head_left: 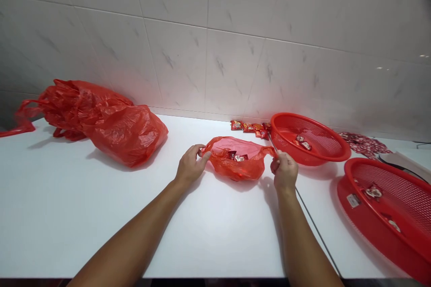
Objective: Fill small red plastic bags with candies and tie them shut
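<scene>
A thin red plastic bag (237,171) sits on the white table in front of me, its mouth spread wide. Inside it lie a few small wrapped packets (240,158), dark red and white. At the bag's left edge my left hand (192,165) pinches the plastic between thumb and fingers. On the other side my right hand (284,169) is closed round the bag's right handle. The bottom of the bag is hidden by its front wall.
Filled red bags (128,132) stand at the left. Red packets (249,127) lie along the wall. Two red plastic baskets, one farther back (306,159) and one nearer (363,228), hold a few packets on the right. Patterned red-and-white pieces (365,144) lie behind them.
</scene>
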{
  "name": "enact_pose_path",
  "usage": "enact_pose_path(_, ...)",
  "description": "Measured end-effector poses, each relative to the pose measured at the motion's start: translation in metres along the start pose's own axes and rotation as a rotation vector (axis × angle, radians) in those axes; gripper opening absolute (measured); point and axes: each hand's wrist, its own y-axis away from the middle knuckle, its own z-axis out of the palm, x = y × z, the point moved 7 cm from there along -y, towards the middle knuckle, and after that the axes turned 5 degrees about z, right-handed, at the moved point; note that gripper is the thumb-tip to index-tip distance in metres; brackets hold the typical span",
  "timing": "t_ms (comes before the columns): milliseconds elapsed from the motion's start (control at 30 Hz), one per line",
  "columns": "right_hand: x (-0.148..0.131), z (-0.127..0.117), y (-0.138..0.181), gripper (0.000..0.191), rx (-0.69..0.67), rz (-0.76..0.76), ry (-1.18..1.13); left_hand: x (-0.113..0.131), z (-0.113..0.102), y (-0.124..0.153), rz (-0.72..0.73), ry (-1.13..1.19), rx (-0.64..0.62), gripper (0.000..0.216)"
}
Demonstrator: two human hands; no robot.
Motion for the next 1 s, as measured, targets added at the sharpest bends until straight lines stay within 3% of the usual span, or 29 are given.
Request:
enact_pose_path(133, -0.002, 0.004, 0.001, 0.041, -0.041, -0.016, -0.012, -0.005, 0.006, 0.003, -0.079, -0.033, -0.057, 0.037)
enact_pose_path(300, 0.014, 0.018, 0.007, 0.060, -0.151, 0.172, 0.008, -0.015, 0.013, 0.005, -0.159, -0.085, -0.108, 0.049)
enact_pose_path(467, 0.012, 0.017, 0.009, 0.043, -0.065, 0.123, -0.062, -0.013, 0.018, 0.005, -0.127, -0.072, -0.152, 0.030)
enact_pose_path(567, 0.007, 0.012, 0.007, 0.033, -0.011, 0.080, -0.131, -0.012, 0.019, 0.005, -0.121, -0.048, -0.126, 0.032)
enact_pose_path(667, 0.002, 0.008, 0.006, 0.023, 0.032, 0.037, -0.198, -0.013, 0.017, 0.005, -0.113, -0.002, -0.080, 0.020)
enact_pose_path(800, -0.005, 0.004, 0.006, 0.024, 0.072, -0.019, -0.256, -0.008, 0.010, 0.003, -0.064, 0.060, 0.018, 0.007)
enact_pose_path(900, -0.010, 0.009, 0.006, 0.032, 0.002, -0.026, -0.290, -0.004, 0.003, 0.004, -0.038, 0.079, 0.101, 0.015)
enact_pose_path(1000, -0.010, 0.022, 0.008, 0.043, -0.167, 0.020, -0.300, 0.001, 0.001, 0.005, 0.012, 0.085, 0.137, 0.018)
